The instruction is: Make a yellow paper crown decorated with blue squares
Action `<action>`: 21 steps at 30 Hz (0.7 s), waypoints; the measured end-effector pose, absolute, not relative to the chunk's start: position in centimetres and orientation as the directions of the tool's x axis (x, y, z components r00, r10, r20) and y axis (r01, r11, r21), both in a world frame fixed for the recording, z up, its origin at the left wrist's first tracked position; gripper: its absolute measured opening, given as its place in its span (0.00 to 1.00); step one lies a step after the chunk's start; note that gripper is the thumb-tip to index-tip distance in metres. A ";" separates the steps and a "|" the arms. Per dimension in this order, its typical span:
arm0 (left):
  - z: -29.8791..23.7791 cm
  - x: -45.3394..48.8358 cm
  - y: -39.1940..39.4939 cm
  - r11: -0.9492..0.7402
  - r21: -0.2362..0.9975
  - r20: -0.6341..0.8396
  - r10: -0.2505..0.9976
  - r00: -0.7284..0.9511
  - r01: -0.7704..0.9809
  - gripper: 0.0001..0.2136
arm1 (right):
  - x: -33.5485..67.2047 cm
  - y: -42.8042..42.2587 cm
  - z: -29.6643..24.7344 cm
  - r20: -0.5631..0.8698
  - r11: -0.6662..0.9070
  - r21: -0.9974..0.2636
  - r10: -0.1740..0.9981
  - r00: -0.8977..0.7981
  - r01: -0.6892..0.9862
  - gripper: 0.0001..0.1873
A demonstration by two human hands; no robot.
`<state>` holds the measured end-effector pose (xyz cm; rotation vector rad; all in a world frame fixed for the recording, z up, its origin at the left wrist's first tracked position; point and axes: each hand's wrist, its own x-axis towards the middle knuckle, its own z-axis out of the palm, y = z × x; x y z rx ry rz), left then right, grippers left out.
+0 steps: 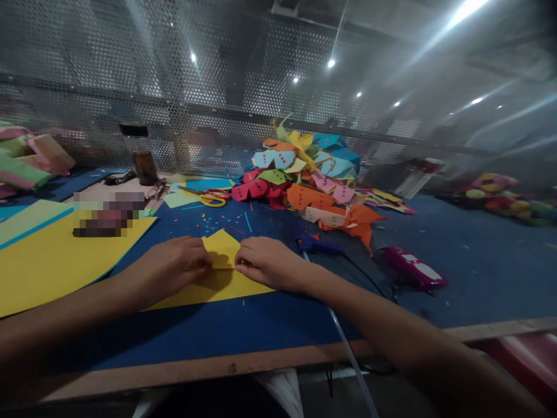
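A sheet of yellow paper [226, 288] lies on the blue table in front of me, its top corner pointing away. Across its middle runs a raised fold or edge, which both hands pinch. My left hand [180, 264] has its thumb and fingers closed on the left end of that fold. At the right end, my right hand [261, 261] grips the paper the same way. Parts of the sheet are hidden under both hands. A blue glue gun [319, 244] lies just beyond my right hand.
Larger yellow sheets [39, 261] are at the left. Scissors [213, 198], a dark-lidded bottle [143, 157] and a pile of folded paper shapes [304, 168] stand farther back. A purple case-like object [413, 269] lies right. A clear stick [348, 348] crosses the table edge [195, 374].
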<state>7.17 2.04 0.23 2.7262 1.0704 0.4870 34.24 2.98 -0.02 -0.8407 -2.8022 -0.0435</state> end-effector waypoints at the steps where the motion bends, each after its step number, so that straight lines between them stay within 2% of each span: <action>1: 0.1 7.2 1.9 -0.734 0.274 0.247 0.678 0.692 0.621 0.10 | 34.2 3.0 0.0 0.209 0.834 -0.033 0.544 -0.813 0.550 0.07; 10: -0.8 6.8 2.1 -0.720 0.289 0.258 0.693 0.673 0.631 0.10 | 34.4 2.9 0.1 0.204 0.833 -0.066 0.551 -0.809 0.550 0.05; 17: -1.2 6.9 1.9 -0.693 0.313 0.257 0.720 0.645 0.649 0.10 | 34.4 2.8 0.2 0.190 0.823 -0.139 0.568 -0.801 0.551 0.06; 21: -1.0 7.0 1.9 -0.649 0.357 0.220 0.757 0.615 0.672 0.09 | 34.4 2.8 0.3 0.181 0.806 -0.230 0.586 -0.790 0.545 0.05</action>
